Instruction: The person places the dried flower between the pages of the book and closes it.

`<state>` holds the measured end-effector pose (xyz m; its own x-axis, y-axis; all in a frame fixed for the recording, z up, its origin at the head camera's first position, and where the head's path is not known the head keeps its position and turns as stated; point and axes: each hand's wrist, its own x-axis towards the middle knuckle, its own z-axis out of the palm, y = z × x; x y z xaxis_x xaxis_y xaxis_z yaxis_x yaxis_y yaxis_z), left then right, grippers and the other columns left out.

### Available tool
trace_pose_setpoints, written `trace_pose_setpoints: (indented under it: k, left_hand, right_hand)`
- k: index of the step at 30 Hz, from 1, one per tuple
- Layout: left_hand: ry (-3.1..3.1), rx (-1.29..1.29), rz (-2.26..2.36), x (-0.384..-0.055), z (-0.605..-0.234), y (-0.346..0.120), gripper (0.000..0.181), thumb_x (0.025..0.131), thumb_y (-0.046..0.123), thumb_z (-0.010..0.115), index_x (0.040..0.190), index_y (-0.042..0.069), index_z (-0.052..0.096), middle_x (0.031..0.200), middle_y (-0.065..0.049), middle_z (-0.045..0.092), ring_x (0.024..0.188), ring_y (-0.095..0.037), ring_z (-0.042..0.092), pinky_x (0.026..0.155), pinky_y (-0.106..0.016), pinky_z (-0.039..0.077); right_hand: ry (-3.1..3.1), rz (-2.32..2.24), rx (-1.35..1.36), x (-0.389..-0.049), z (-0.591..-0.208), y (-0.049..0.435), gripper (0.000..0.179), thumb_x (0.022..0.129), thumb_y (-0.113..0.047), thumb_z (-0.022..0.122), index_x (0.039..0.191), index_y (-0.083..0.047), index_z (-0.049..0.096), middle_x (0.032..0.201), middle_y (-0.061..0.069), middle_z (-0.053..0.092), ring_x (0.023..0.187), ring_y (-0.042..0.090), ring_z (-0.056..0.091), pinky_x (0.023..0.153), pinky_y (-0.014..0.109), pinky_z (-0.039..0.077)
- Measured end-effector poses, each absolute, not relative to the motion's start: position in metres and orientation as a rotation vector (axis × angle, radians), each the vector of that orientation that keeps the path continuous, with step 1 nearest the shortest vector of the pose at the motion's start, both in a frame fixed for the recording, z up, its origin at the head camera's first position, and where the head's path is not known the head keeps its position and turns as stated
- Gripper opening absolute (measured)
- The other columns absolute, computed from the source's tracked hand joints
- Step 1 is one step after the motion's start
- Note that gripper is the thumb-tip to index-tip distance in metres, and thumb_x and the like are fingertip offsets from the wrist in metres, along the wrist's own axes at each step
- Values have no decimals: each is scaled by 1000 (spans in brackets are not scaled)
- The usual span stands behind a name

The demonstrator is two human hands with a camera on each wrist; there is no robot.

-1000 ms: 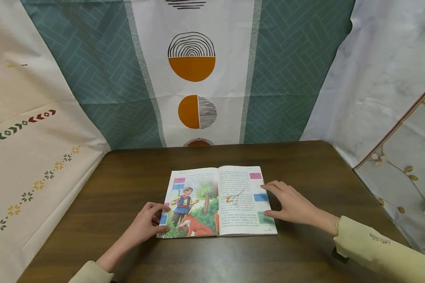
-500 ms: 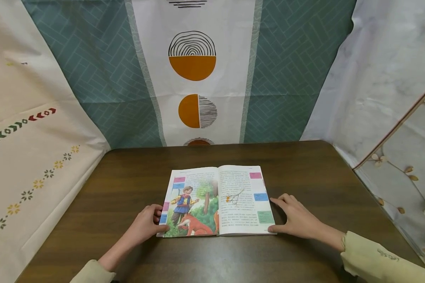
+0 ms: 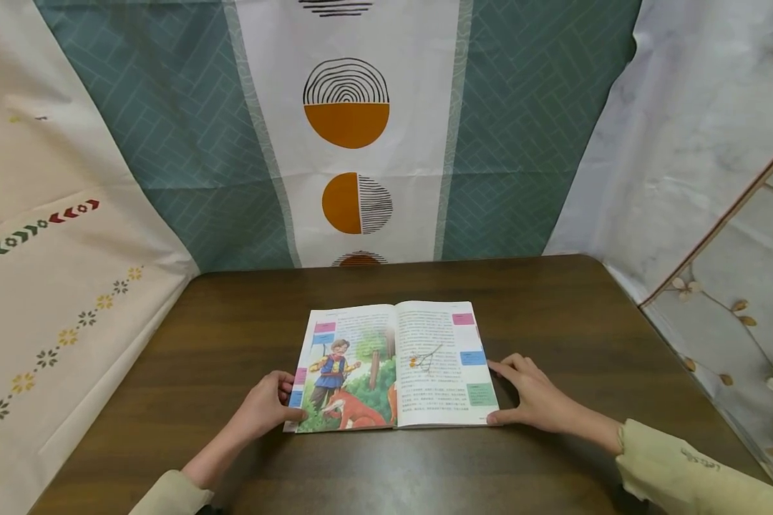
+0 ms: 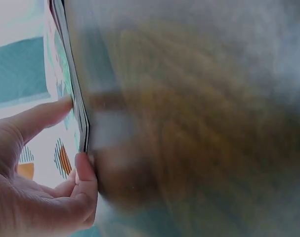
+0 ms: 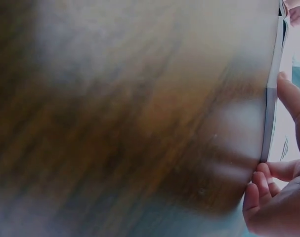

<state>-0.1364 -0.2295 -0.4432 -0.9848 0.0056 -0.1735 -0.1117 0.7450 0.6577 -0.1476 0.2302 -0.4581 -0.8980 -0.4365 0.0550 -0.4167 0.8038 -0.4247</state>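
An open illustrated book (image 3: 386,372) lies flat on the dark wooden table (image 3: 245,322). A person in a blue vest and a red fox are drawn on its left page; the right page bears mostly text with coloured boxes. At the lower left edge, the left hand (image 3: 265,406) holds the book, thumb on the page and fingers curled at the edge. The right hand (image 3: 533,398) has its thumb on the lower right corner and its fingers at the right edge. Both wrist views show the page edges between thumb and fingers, in the left hand (image 4: 46,173) and right hand (image 5: 285,182).
A green and white patterned cloth (image 3: 354,157) hangs behind the table. Cream cloth (image 3: 64,286) borders the left side, and marbled floral cloth (image 3: 696,179) the right. Bare wood surrounds the book.
The right hand has come down from above the right page to the book's lower right edge. The left fingers have drawn off the page to the left edge. The book stays flat.
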Motion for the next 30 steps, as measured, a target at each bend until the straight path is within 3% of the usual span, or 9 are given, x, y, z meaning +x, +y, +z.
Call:
trace_pose_setpoints:
  k: [6,13,19,30]
  left_hand:
    - [2812,-78,1064,-133,-442,-226,70,64,9,90,120,-11,53,107,-18,61,90,-21,59,81,-37,55]
    - [2826,-21,1050,-133,-438,-223,79,63,7,90,128,-15,50,112,-22,59,92,-23,59,79,-38,57]
    - [2778,-25,1085,-140,-439,-222,81,62,5,90,129,-15,49,113,-21,62,98,-25,59,85,-40,55]
    - [2767,-56,1090,-140,-441,-220,77,65,6,89,126,-14,47,115,-23,55,102,-28,52,85,-40,52]
  right_hand:
    - [2880,-765,-649,-145,-459,229,102,69,-59,82,145,-1,47,120,5,50,107,20,42,87,36,40]
    - [2688,-1025,-596,-146,-454,224,100,72,-36,88,147,7,38,115,11,49,97,16,48,77,19,50]
    - [2596,-1150,-539,-147,-450,221,100,69,-22,91,146,11,36,114,15,50,98,19,52,81,23,54]
    - [2454,-1214,-605,-151,-454,230,100,75,-19,87,150,11,28,121,20,45,109,27,51,90,25,54]
